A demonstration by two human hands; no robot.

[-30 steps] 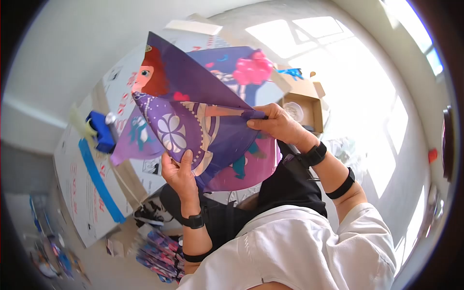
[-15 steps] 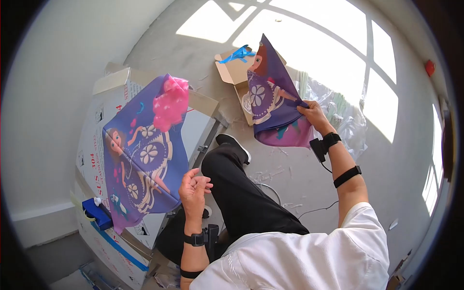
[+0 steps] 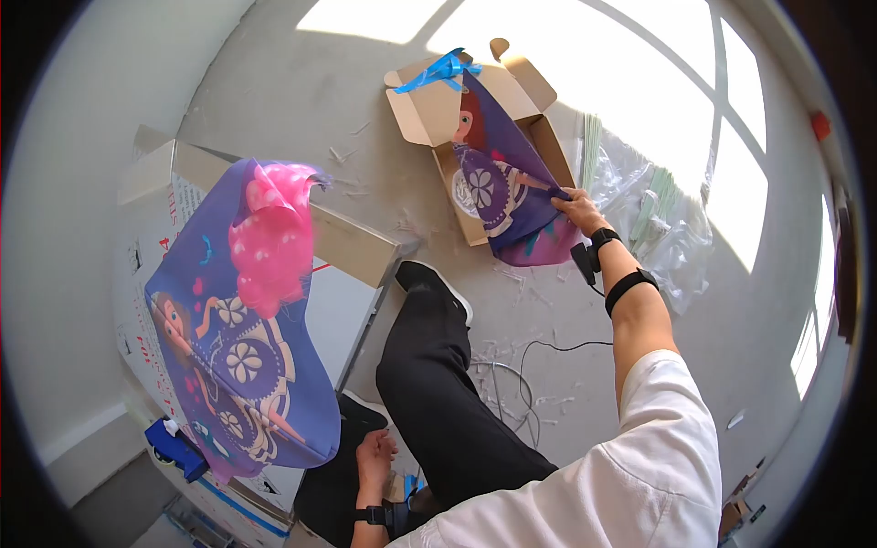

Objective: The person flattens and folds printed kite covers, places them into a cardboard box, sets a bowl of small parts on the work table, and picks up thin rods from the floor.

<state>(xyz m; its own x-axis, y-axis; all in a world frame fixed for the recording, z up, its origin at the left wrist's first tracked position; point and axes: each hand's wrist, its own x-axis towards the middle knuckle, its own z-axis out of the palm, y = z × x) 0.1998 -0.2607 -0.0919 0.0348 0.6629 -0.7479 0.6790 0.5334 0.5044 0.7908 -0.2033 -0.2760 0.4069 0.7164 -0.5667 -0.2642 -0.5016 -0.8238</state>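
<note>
My right hand (image 3: 577, 212) is closed on the edge of a purple fabric panel (image 3: 512, 187) printed with a cartoon princess. The panel hangs in folds over an open cardboard box (image 3: 546, 151) on the floor. A roll of something white (image 3: 466, 194) shows partly inside the box, beside the fabric. Down by my legs, my left hand (image 3: 375, 457) is empty, its fingers loosely bent. To its left, a second matching printed panel (image 3: 242, 361), with a pink cloud-like patch, lies draped across a printed white carton surface (image 3: 352, 247).
Blue ribbon-like strips (image 3: 443, 68) lie on the box flap. Clear plastic bags with thin pale sticks (image 3: 653, 215) rest to the right of the box. A blue tape dispenser (image 3: 176, 449) sits at the carton's near left edge. A cable (image 3: 525, 370) and scraps lie on the floor.
My right hand has carried the fabric panel forward, over the box. My left hand has dropped back toward my lap. The view has shifted.
</note>
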